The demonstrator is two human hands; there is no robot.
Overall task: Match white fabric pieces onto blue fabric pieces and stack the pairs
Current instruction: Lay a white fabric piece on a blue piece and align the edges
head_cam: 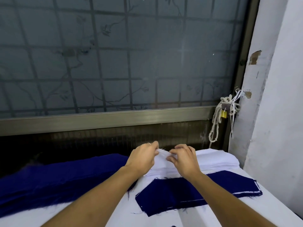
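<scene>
A pile of white fabric pieces (216,158) lies at the back right of the white table (164,217). My left hand (142,158) and my right hand (184,158) both pinch the near-left end of the top white piece (161,158), lifting its edge off the pile. In front of the pile lies a stack of paired pieces with a blue fabric piece (188,192) on top and thin white edges showing at its right end. A larger heap of blue fabric pieces (57,179) stretches across the left.
A frosted window with a metal grille (114,63) and its metal frame (131,118) stand just behind the table. A white wall (275,112) closes the right side, with a knotted rope and a brass padlock (223,114) at the frame's corner.
</scene>
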